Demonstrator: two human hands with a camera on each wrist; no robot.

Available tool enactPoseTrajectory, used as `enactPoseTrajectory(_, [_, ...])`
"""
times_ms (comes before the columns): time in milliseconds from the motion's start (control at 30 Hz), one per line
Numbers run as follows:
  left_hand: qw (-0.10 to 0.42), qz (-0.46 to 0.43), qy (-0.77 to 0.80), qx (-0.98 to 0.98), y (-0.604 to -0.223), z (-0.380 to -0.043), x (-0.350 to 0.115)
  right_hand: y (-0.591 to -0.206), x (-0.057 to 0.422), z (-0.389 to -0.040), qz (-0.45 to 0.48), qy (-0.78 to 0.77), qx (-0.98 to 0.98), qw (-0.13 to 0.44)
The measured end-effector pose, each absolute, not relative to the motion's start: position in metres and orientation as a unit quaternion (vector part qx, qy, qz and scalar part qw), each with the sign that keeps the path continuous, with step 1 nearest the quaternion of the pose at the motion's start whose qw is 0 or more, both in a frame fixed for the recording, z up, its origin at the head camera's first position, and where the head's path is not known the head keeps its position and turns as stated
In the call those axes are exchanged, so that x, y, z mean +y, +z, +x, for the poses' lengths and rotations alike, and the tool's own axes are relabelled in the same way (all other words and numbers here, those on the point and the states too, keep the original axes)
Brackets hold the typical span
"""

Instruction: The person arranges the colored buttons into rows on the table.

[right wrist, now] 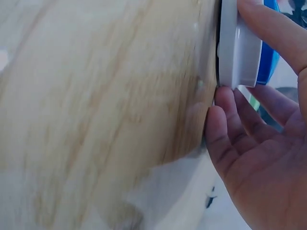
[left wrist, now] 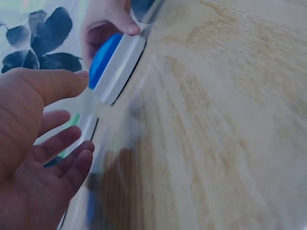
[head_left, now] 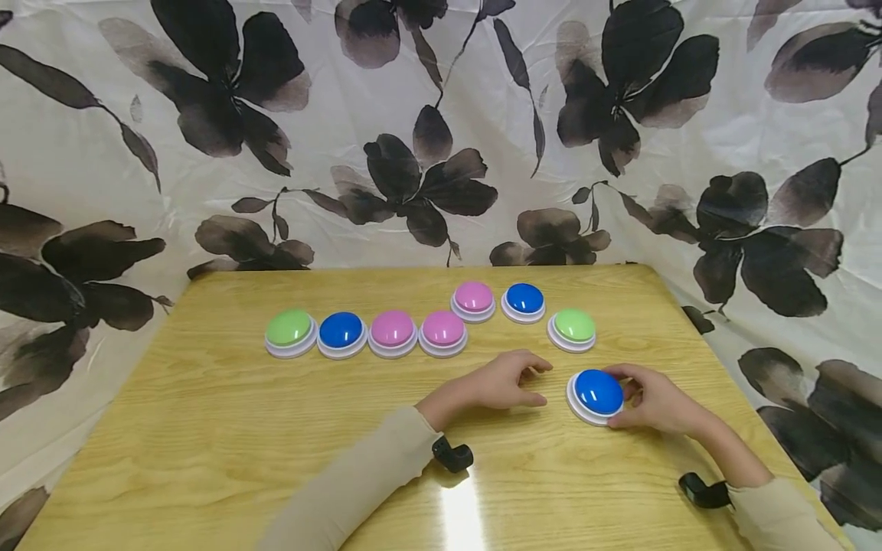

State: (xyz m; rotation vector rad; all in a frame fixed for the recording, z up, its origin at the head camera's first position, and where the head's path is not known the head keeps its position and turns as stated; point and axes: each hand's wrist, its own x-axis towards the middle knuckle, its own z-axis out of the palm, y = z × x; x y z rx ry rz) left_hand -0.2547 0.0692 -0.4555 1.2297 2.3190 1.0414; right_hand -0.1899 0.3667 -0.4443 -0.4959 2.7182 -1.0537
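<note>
A round push button with a blue dome and white base [head_left: 598, 392] sits on the right part of the wooden table. My right hand [head_left: 658, 402] grips its base from the right side, thumb on the near edge and fingers round the far edge. In the right wrist view, the thumb and fingertips meet the white rim [right wrist: 247, 52]. My left hand [head_left: 506, 380] hovers just left of this button, fingers relaxed and apart, holding nothing. The left wrist view shows a gap between its fingers [left wrist: 62, 148] and the blue button [left wrist: 103, 57].
Behind the hands, a green button [head_left: 289, 329], a blue one [head_left: 341, 333] and two pink ones [head_left: 393, 330] form a row on the table [head_left: 241, 444]. Further right stand a pink [head_left: 473, 298], a blue [head_left: 524, 298] and a green button [head_left: 574, 326]. Floral cloth [head_left: 413, 99] hangs behind.
</note>
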Motion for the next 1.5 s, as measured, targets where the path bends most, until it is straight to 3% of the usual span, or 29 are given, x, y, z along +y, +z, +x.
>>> enactPoseTrajectory(700, [0.137, 0.399, 0.419, 0.804, -0.477, -0.257, 0.092, -0.454, 0.322, -0.194, -0.105, -0.388, 0.911, 0.088])
enactPoseTrajectory(1500, [0.120, 0.337, 0.473, 0.805, -0.468, -0.249, 0.015, -0.451, 0.255, -0.211, -0.180, -0.414, 0.890, 0.067])
